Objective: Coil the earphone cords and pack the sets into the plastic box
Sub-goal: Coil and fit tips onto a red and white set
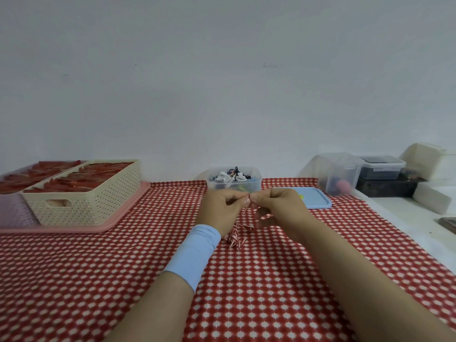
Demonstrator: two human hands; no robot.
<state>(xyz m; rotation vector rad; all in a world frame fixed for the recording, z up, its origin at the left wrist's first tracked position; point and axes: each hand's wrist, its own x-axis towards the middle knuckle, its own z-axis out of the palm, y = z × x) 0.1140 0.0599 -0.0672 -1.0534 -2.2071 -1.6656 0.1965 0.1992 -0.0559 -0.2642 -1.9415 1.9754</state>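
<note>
While pinching the red-and-white earphone cord [234, 236] in both hands, working low over the checked cloth [259, 280] at the body's midline. Gripping a short stretch between thumb and curled forefinger of the left hand [222, 208]. Pinching the same stretch with the right hand [276, 208] just beside it, with the remaining fingers loosely curled under. Cannot tell which part of the cord is sitting inside the pinch, an end or a mid-length.

Letting the rest of the cord drop from the pinch down and back toward the body, ending as a loose, unwound heap on the cloth just beside the left wrist and its blue sleeve [195, 253]. Reading the long run as going steeply from fingertips to heap, so probably calling for drawing upward and looping round the fingers, not pulling sideways.

Facing the plastic box [254, 187] straight ahead, just beyond the knuckles, open-topped and already holding a tangle of white and dark sets. Placing it slightly nearer the left hand, though within a short forward reach of either. Leaving its blue lid [314, 198] flat on the cloth beyond the right hand, off to the box's right.

Judging the coiling as barely begun, and the packing as a brief lift over the near wall after winding the heap.
</note>
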